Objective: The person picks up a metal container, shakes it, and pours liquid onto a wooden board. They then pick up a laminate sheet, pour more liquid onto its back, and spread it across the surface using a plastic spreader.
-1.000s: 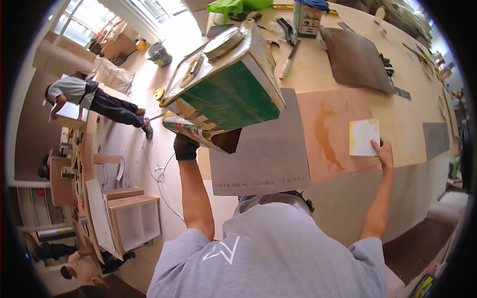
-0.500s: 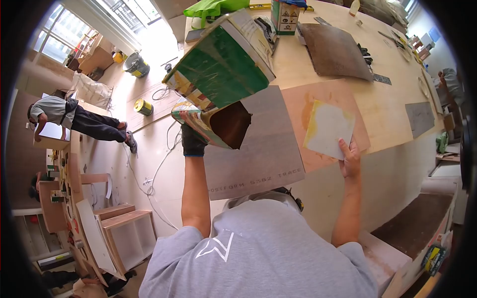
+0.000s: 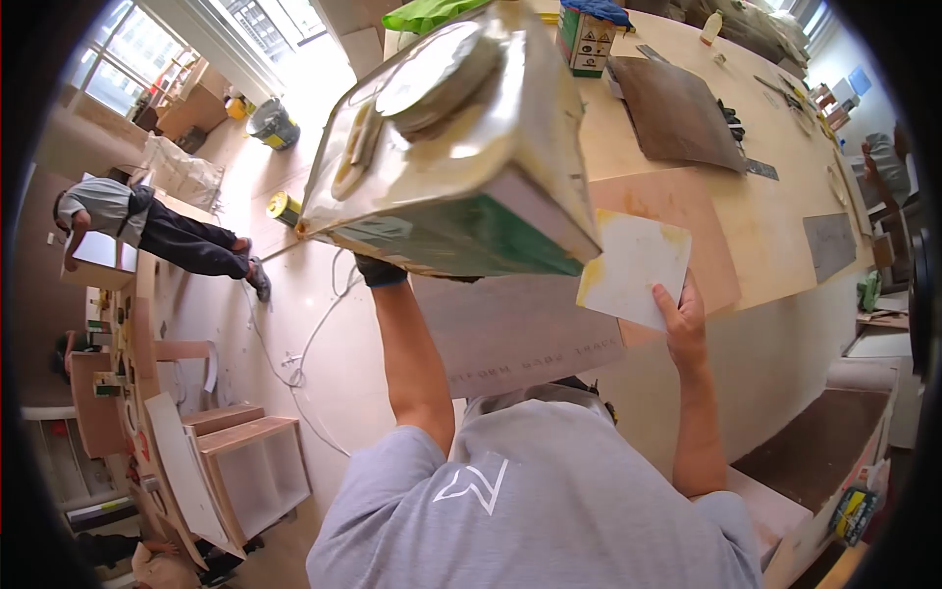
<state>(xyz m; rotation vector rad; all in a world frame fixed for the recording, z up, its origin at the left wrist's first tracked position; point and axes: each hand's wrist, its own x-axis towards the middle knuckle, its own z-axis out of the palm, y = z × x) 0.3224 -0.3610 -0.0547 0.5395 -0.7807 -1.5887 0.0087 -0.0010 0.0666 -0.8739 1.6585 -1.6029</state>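
Note:
My left hand (image 3: 381,272), in a dark glove, is under a big metal tin (image 3: 446,191) with green sides. The tin's silvery top, with a round cap and a handle, faces up toward me and hides most of the glove and fingers. My bare right hand (image 3: 684,319) grips a white square sheet (image 3: 633,265) by its lower right edge, thumb on top. Yellow smears mark the sheet's edges. Beneath the tin lies a grey printed sheet (image 3: 530,329). A reddish-brown panel (image 3: 702,226) is under and behind the white sheet.
On the wooden table (image 3: 775,211) are a dark brown sheet (image 3: 677,113), another tin (image 3: 586,44) and a grey piece (image 3: 829,247). Buckets (image 3: 272,126) and cables (image 3: 294,368) occupy the floor at left. A person (image 3: 147,216) bends over a white box there.
The tin has tipped so its capped top now faces me; its brown inside is now hidden. My right hand has drawn the white sheet slightly left, near the tin's corner.

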